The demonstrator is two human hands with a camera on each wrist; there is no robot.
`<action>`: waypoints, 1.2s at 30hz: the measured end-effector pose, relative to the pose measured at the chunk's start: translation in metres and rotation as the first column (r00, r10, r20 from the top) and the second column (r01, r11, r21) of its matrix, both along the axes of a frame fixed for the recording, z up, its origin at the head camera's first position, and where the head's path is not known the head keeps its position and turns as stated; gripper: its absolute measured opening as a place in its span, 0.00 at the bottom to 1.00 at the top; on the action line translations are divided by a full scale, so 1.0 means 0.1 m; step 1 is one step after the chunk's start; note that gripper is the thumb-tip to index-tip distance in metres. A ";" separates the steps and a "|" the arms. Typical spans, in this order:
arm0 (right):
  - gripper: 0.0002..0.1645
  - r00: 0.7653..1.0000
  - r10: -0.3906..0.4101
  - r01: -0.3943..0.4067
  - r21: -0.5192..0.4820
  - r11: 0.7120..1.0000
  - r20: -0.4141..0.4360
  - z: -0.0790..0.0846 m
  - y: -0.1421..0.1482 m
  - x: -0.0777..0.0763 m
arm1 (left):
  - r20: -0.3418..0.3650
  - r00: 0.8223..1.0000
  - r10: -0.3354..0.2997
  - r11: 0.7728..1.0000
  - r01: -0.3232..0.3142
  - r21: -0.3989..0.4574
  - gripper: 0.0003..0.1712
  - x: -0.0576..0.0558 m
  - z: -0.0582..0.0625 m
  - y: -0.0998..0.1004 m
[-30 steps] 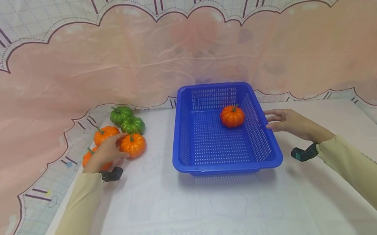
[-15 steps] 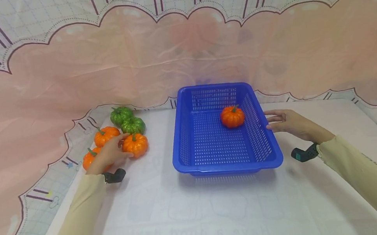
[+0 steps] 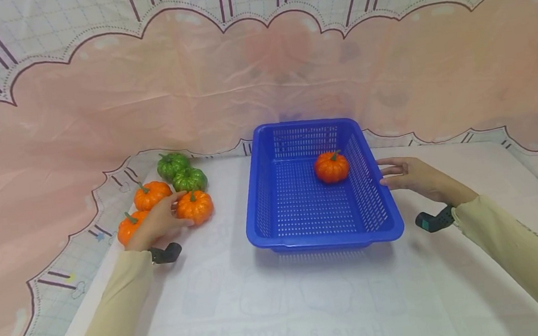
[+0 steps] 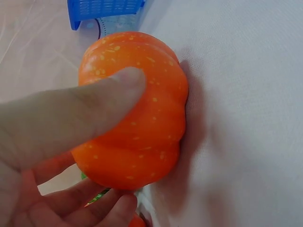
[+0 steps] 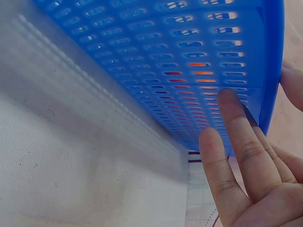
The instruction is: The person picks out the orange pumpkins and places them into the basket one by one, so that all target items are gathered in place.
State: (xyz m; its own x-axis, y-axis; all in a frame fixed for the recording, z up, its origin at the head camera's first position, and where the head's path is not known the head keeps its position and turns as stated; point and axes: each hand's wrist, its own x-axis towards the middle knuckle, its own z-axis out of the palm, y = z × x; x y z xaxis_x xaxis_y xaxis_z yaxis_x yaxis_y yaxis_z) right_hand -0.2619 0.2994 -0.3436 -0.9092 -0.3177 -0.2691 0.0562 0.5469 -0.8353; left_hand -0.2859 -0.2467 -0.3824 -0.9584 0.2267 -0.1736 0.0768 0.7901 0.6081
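Observation:
My left hand [image 3: 160, 219] holds a small orange pumpkin [image 3: 195, 207] at the left of the table. In the left wrist view the thumb presses on the pumpkin's yellow-flecked side, with the other fingers curled at its far side. A blue plastic basket [image 3: 325, 238] with slotted walls stands in the middle, and one darker orange pumpkin [image 3: 332, 168] lies inside it towards the right. My right hand [image 3: 416, 177] is at the basket's right side, its extended fingers [image 5: 234, 111] against the outer wall and the thumb by the rim.
Two green pumpkins [image 3: 190, 180] sit just behind the held one. Two more orange pumpkins, one at the back [image 3: 151, 195] and a partly covered front pumpkin [image 3: 130, 227], are beside my left hand. A patterned cloth [image 3: 218, 84] hangs behind the white table [image 3: 275, 301].
My left hand and the orange pumpkin in it have shifted slightly to the right, away from the other pumpkins. The right hand and the basket stay where they were.

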 end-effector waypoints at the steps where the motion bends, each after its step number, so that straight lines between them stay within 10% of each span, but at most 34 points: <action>1: 0.46 1.000 0.002 -0.002 -0.004 1.000 0.000 0.00 0.00 0.00 | 0.001 1.000 -0.001 1.000 0.001 -0.002 0.46 0.00 0.00 0.00; 36: 0.46 1.000 -0.007 0.007 0.002 1.000 0.002 0.00 0.00 -0.01 | -0.039 0.999 -0.013 1.000 0.013 0.015 0.48 -0.02 -0.09 0.03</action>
State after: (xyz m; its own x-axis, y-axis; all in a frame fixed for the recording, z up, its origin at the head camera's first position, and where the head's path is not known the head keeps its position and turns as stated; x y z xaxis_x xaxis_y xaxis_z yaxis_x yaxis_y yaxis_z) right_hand -0.2631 0.2995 -0.3433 -0.9108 -0.3110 -0.2715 0.0615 0.5482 -0.8341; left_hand -0.2876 -0.2432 -0.3915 -0.9612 0.2417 -0.1329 0.1108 0.7797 0.6163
